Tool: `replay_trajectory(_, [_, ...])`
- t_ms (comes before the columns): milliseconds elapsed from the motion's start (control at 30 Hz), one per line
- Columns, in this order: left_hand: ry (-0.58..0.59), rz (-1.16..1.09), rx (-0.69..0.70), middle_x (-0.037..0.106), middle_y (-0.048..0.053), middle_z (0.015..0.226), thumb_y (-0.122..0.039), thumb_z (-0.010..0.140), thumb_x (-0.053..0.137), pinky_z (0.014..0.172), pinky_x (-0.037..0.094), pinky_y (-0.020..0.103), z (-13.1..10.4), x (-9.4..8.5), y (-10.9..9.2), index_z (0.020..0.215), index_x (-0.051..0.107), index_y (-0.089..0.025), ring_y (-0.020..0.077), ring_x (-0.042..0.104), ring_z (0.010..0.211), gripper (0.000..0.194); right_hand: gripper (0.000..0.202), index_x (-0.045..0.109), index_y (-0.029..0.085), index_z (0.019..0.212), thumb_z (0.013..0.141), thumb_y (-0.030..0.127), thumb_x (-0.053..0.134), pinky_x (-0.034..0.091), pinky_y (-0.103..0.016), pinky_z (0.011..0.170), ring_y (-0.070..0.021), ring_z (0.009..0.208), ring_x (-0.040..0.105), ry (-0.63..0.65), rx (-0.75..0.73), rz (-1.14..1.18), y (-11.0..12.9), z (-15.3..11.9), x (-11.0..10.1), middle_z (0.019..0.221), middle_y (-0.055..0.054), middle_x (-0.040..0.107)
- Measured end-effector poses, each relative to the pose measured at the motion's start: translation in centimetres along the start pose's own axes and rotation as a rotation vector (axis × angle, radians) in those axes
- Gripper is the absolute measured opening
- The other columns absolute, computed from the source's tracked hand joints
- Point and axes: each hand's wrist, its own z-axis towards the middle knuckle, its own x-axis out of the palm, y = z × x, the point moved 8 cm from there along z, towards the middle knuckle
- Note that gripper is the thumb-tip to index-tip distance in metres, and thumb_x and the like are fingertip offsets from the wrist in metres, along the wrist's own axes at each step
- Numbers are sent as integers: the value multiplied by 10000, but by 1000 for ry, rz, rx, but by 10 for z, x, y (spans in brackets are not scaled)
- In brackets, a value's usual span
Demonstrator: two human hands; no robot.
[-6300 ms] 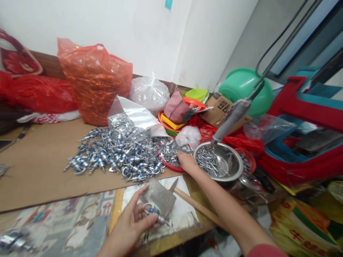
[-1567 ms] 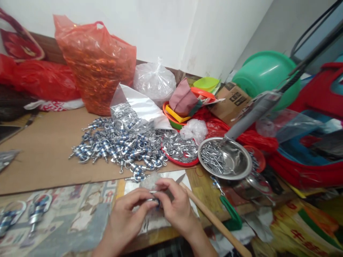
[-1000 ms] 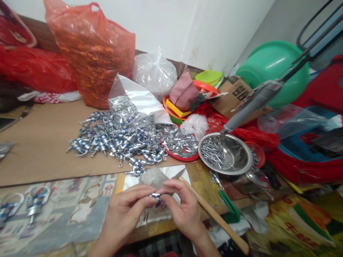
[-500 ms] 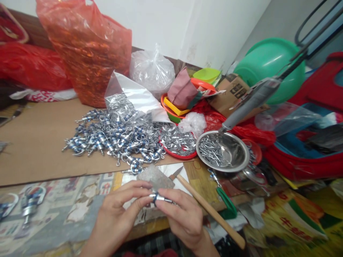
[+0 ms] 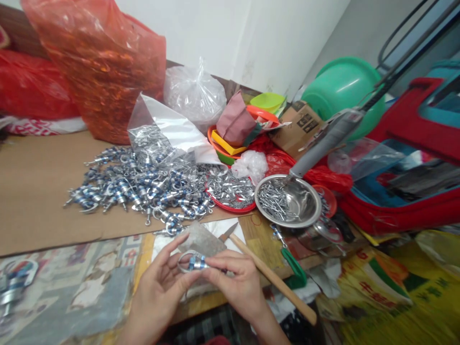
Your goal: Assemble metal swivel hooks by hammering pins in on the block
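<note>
A silver metal hook fitting [image 5: 197, 262] with blue bands is held between my hands above the near edge of the table. My right hand [image 5: 239, 282] pinches its body between thumb and fingers. My left hand [image 5: 158, 285] cups the curved hook end, its thumb below and middle fingers behind, with the index finger raised. Just beyond the fingers lie a flat grey metal block [image 5: 203, 238] and a small blade [image 5: 229, 232]. A wooden-handled tool [image 5: 273, 279] lies diagonally beside my right hand. Many similar hook fittings [image 5: 132, 187] are heaped on the cardboard.
A red tray of small metal pieces [image 5: 235, 209] and a steel bowl of pins [image 5: 312, 218] stand beyond my hands. A grey lever handle [image 5: 323, 141] slants over the bowl. Filled bags [image 5: 104, 72] line the wall. Another fitting [image 5: 14, 287] lies at left.
The fitting has turned so its hook now shows on the left. My left index finger has lifted off it, and my right hand has shifted its grasp. The view has swung slightly right.
</note>
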Motion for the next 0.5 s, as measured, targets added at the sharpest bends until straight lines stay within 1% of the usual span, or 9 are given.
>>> replay_trajectory(33, [-6,-11,-7,678,36,825,-333,591,684,720,529,299,0,0,1,1182,442,-213,207,638,818,650,94,703,203,759,712,226,624,493,-214,576,-137,629,621,80,-11,-61,-1,8,0,691,-10,678])
replay_trajectory(100, [-11,-25,-27,667,42,810,-371,627,643,679,540,319,0,1,2,1193,420,-206,218,645,783,631,134,692,201,752,769,238,564,487,-210,653,-133,704,624,142,-7,-318,-11,33,-12,744,-7,682])
replay_trajectory(133, [-15,-24,-34,659,42,792,-387,635,629,657,545,326,0,2,2,1198,409,-203,222,646,768,632,169,682,193,797,805,222,516,474,-212,698,-134,763,617,57,21,-545,-19,51,-29,804,-21,679])
replay_trajectory(167, [-19,-17,-39,648,38,771,-398,637,622,641,546,331,0,2,3,1202,398,-200,224,646,758,639,208,656,204,891,839,191,456,454,-225,762,-136,850,598,-14,99,-814,-31,68,-46,902,-30,662])
replay_trajectory(200, [-19,-7,-41,637,32,752,-404,635,622,632,547,332,1,2,5,1203,388,-201,224,645,753,647,234,636,179,942,844,137,428,430,-273,815,-169,929,570,-28,146,-902,-43,85,-56,976,-72,635])
replay_trajectory(267, [-2,0,-48,627,22,743,-404,631,626,628,544,330,2,2,10,1209,363,-211,220,642,758,664,189,625,124,920,830,122,458,425,-347,820,-213,939,556,-5,213,-992,-66,116,-68,973,-122,613])
replay_trajectory(367, [43,-19,-67,634,27,773,-397,631,629,616,538,318,4,4,18,1210,331,-217,214,639,761,675,234,538,120,1030,836,246,498,457,-373,774,-190,908,552,64,269,-1046,-93,144,-70,1039,-91,555])
replay_trajectory(433, [59,-40,-70,634,36,796,-388,637,626,614,535,316,5,5,22,1201,322,-214,216,635,775,664,292,486,140,1092,844,292,484,467,-373,760,-176,909,546,92,277,-1057,-101,152,-68,1084,-73,521])
replay_trajectory(500, [54,-67,-62,623,26,791,-369,648,620,629,533,326,6,4,23,1191,314,-220,212,635,770,641,290,486,144,1095,844,290,484,467,-376,762,-179,913,544,102,266,-1044,-101,157,-69,1087,-71,520])
